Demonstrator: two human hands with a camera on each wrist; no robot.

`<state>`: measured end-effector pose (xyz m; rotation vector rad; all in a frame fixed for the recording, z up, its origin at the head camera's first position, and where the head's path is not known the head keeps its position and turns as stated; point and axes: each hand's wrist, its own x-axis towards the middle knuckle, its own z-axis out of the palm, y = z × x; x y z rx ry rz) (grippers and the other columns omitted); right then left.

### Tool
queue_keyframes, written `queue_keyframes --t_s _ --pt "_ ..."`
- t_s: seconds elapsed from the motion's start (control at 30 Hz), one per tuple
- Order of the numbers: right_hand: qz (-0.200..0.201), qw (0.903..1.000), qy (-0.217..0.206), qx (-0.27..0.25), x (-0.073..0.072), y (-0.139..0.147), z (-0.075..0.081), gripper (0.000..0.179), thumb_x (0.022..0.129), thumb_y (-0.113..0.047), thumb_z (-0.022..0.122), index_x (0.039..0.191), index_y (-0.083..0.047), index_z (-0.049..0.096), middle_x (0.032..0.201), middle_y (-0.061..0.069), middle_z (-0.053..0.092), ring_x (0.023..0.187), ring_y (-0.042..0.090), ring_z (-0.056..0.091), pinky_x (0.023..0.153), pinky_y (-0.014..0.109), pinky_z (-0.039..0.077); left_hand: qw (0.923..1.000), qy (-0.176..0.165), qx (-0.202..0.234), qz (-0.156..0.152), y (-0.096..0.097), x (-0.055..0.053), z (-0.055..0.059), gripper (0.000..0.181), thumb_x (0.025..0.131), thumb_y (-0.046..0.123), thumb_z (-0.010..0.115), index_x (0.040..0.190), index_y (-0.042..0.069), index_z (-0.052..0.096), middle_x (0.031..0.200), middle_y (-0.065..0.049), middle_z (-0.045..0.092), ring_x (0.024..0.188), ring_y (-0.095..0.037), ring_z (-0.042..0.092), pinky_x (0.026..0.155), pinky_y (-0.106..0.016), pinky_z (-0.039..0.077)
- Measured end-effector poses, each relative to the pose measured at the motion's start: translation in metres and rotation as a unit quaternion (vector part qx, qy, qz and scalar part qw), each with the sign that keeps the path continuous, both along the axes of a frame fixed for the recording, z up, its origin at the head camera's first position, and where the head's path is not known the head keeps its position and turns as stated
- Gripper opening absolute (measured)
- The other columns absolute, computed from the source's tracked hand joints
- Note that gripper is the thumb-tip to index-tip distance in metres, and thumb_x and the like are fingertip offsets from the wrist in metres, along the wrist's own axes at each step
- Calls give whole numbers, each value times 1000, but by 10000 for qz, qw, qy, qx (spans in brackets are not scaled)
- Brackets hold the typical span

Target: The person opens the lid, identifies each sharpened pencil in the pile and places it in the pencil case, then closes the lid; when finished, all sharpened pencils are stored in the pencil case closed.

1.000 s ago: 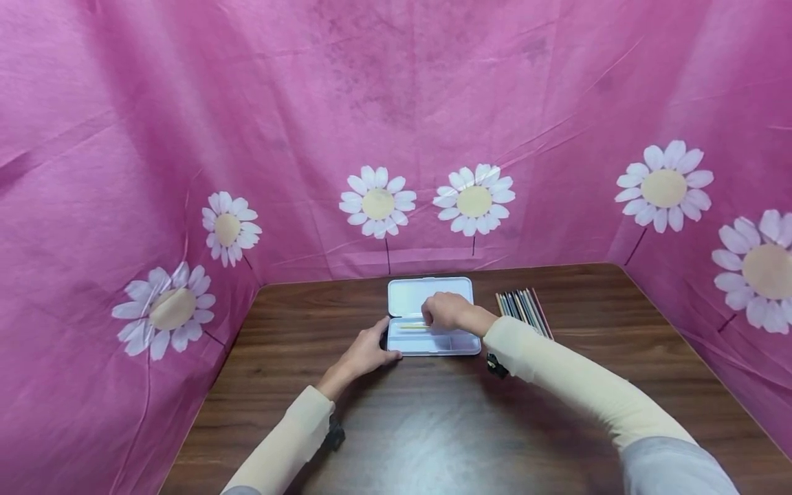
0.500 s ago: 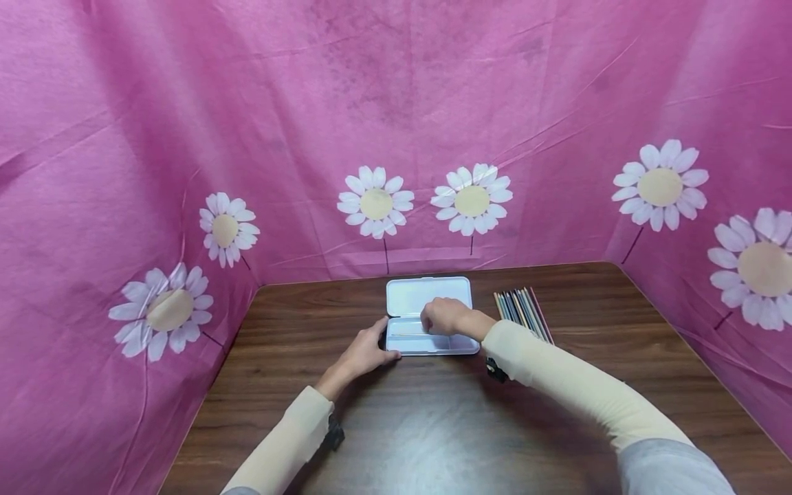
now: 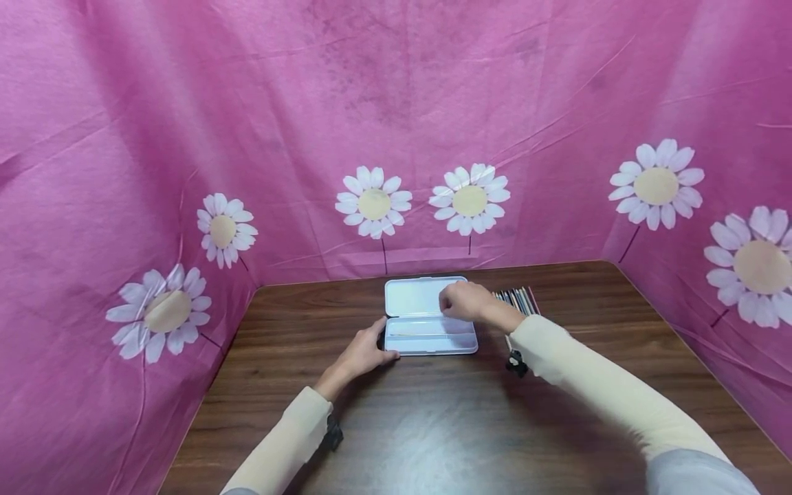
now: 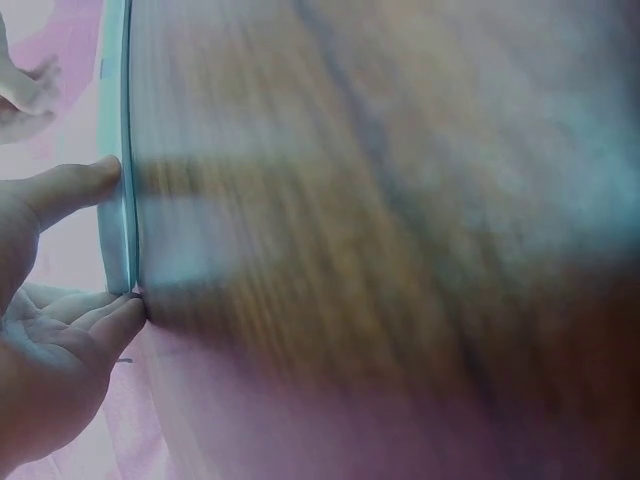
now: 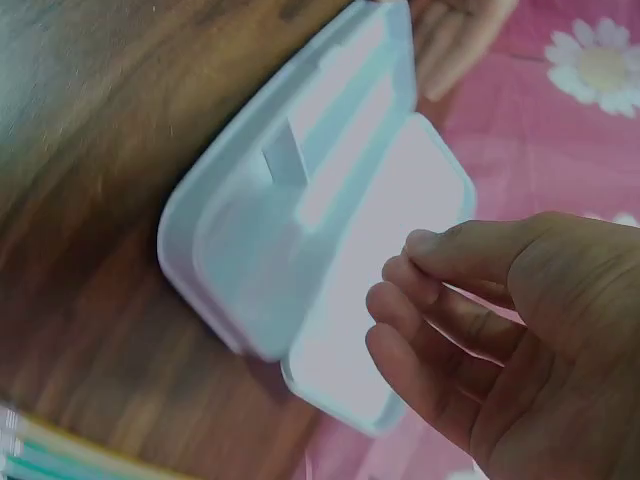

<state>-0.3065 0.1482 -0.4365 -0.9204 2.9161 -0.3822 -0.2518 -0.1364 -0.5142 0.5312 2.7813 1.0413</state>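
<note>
A white plastic pencil case [image 3: 430, 345] lies unfolded on the table, its lid [image 3: 413, 298] laid back toward the curtain. My left hand [image 3: 361, 353] grips the left end, with the thumb on the front side and the fingers round the corner. Above the right part of the lid, my right hand [image 3: 467, 302] has its fingers loosely curled, and nothing shows between them in the right wrist view. Along the long divider inside the case runs a thin pale-yellow line that looks like a pencil [image 3: 405, 335].
A row of several coloured pencils [image 3: 520, 300] lies right of the case, partly hidden behind my right forearm. The wooden table [image 3: 421, 419] meets a pink curtain [image 3: 297, 172] with printed daisies at its back and sides.
The yellow pencil held by my right hand a second ago has dropped lower inside the case. My right hand has let go and moved up and right. The left hand keeps its place.
</note>
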Motion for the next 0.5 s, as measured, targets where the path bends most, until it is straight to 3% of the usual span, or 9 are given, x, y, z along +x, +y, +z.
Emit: queue_keyframes --t_s 0.23,0.5 --pt "-454 9978 94 -475 3 51 17 11 92 -13 72 82 -16 75 75 -6 68 68 11 57 64 31 50 10000 21 5 55 -1 -1 -1 91 92 26 85 162 -6 37 162 -28 47 150 -39 49 125 -51 41" --pt "-1139 9923 108 -472 8 112 16 9 92 -14 72 92 -10 80 82 2 74 70 16 59 68 41 53 10000 -32 -37 47 0 -2 -3 91 92 27 85 162 -5 37 163 -27 46 150 -39 48 126 -51 40"
